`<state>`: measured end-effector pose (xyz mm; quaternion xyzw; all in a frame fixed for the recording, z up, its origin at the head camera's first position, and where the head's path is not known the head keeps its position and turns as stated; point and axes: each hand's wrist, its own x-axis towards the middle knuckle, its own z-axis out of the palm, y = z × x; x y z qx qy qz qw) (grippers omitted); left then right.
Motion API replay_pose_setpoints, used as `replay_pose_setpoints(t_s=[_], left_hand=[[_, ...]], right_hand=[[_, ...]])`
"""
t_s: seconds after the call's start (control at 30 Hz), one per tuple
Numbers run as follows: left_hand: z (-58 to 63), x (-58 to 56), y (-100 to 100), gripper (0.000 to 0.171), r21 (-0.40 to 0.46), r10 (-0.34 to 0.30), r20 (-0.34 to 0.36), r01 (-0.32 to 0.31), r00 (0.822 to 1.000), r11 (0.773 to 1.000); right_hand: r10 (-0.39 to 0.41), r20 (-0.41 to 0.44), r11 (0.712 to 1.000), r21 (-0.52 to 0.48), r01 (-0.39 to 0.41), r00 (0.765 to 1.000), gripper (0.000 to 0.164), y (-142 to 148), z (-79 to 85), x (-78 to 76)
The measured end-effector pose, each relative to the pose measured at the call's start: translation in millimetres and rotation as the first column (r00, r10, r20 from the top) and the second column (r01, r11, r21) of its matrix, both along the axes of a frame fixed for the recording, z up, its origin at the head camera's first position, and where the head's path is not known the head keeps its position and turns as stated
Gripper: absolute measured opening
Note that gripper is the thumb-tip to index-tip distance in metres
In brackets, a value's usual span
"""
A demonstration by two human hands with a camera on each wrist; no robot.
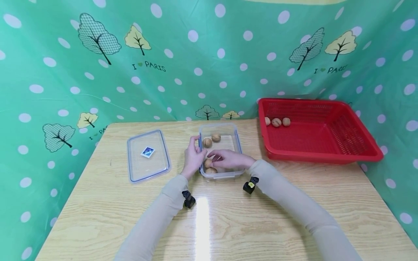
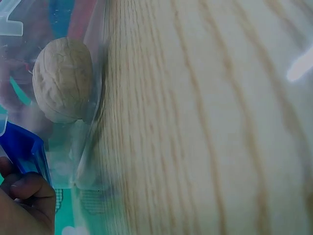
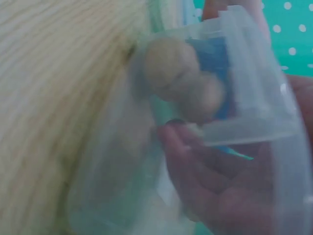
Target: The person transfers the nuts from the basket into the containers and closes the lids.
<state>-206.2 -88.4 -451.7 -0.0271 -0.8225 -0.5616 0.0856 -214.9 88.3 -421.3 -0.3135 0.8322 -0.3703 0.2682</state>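
Note:
A clear plastic food container (image 1: 226,174) with blue side latches stands on the table. Several walnuts lie inside it along its left side, two toward the back (image 1: 216,137) and two toward the front. My left hand (image 1: 193,156) grips the container's left side, its fingers by a blue latch (image 2: 23,147). Reaching in over the right wall, my right hand (image 1: 228,158) pinches a walnut (image 1: 208,164) in the front left corner. Beneath that one, another walnut (image 1: 210,170) touches the front wall. Through the clear wall, the right wrist view shows the right fingertips (image 3: 173,132) against the walnut, blurred.
A clear lid (image 1: 134,159) with a blue seal lies flat at the left, a small blue-and-white packet (image 1: 148,152) on it. At the right stands a red plastic basket (image 1: 321,156) with three walnuts (image 1: 276,122) in its back left corner. A green patterned curtain (image 1: 183,72) hangs behind the table.

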Motion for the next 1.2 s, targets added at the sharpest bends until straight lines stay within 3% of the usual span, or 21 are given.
replay_pose_setpoints(t_s=[0.13, 0.57, 0.77, 1.2], left_hand=[[-0.3, -0.6, 0, 0.055, 0.011, -0.005, 0.002, 0.005, 1.0, 1.0], [-1.6, -0.9, 0, 0.057, 0.013, -0.003, 0.039, 0.003, 0.999, 1.0], [-3.2, -1.3, 1, 0.057, 0.007, -0.005, 0.042, 0.004, 0.999, 1.0], [-2.9, -0.3, 2, 0.056, 0.007, 0.002, 0.04, -0.002, 0.999, 1.0]], right_hand=[[-0.004, -0.045, 1.0, 0.012, 0.005, 0.999, 0.046, 6, 11.3, 3.4], [-0.039, -0.103, 0.986, -0.167, 0.021, 0.994, 0.04, 40, 31.6, 6.6], [-0.119, -0.071, 0.974, -0.201, 0.102, 0.99, 0.039, 55, 37.1, 6.0], [-0.189, -0.059, 0.946, -0.279, 0.166, 0.98, 0.039, 86, 57.3, 4.9]])
